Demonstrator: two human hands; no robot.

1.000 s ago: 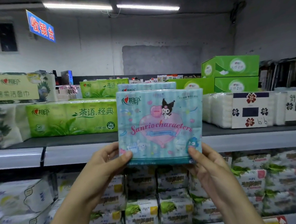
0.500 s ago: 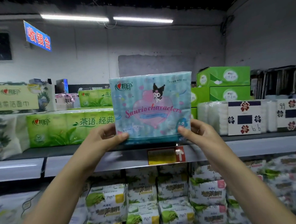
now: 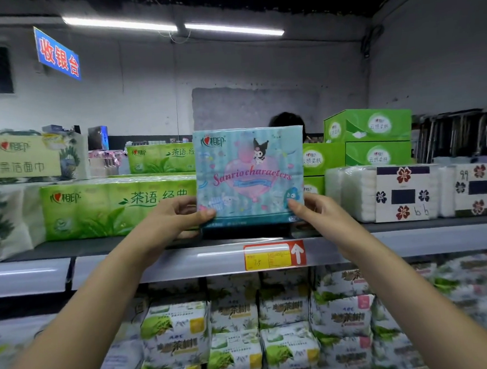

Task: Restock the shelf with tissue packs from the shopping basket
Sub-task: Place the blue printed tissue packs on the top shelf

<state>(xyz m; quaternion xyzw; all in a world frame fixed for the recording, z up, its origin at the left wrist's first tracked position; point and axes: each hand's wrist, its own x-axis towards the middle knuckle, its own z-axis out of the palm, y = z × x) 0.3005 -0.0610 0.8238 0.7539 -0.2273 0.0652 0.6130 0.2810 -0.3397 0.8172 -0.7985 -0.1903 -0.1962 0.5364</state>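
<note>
Head view: a person faces a shop shelf (image 3: 184, 262) with both arms stretched forward.
Tissue pack (image 3: 250, 178): upright between the green packs and the green boxes, its bottom edge at the shelf's dark top; whether it rests there cannot be told.
Facing: printed front toward the camera, top edge up, so the writing reads level.
Long axis: nearly square, slightly wider than tall, the longer side running left to right along the shelf.
Pack writing: the 心相印 logo at top left, "Sanrio characters" in pink script across a pink heart, a black-eared cartoon figure at top right.
Left hand (image 3: 170, 220): pinches the lower left corner, thumb on the front, fingers curled behind.
Right hand (image 3: 321, 216): pinches the lower right corner the same way.
Green packs (image 3: 118, 206): to the left, marked 心相印 and 茶语 经典.
Green boxes (image 3: 368, 139): stacked to the right, marked 云感柔肤.
White packs (image 3: 402, 193): far right, flower labels with handwritten 66 and 99.
Price tag (image 3: 274, 255): yellow in a red frame on the shelf edge below the pack, white up-arrow, handwritten 7.5.
Blue sign (image 3: 57, 53): on the wall, red 收银台.
Lower packs (image 3: 234, 327): green and white, print too blurred to read.
</note>
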